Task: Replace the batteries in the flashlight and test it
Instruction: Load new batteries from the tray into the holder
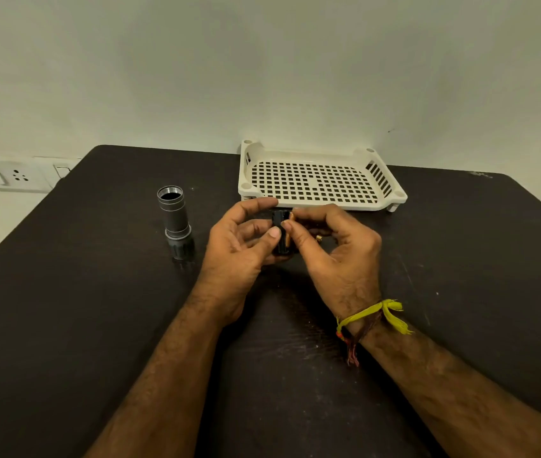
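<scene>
Left hand (pixel 242 239) is holding the black battery holder (pixel 280 233) above the worktop (pixel 97 309), just in front of the cream tray (pixel 391 196), grip curled around it. Right hand (pixel 332 246) is pinching a copper-toned battery (pixel 290 217) against the holder, grip clamped. Flashlight body (pixel 176 223) is standing open end up, left of the tray, apart from both hands.

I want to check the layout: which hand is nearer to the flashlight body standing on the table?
Left. The left hand is just right of the flashlight body; the right hand lies farther right, beyond it.
</scene>
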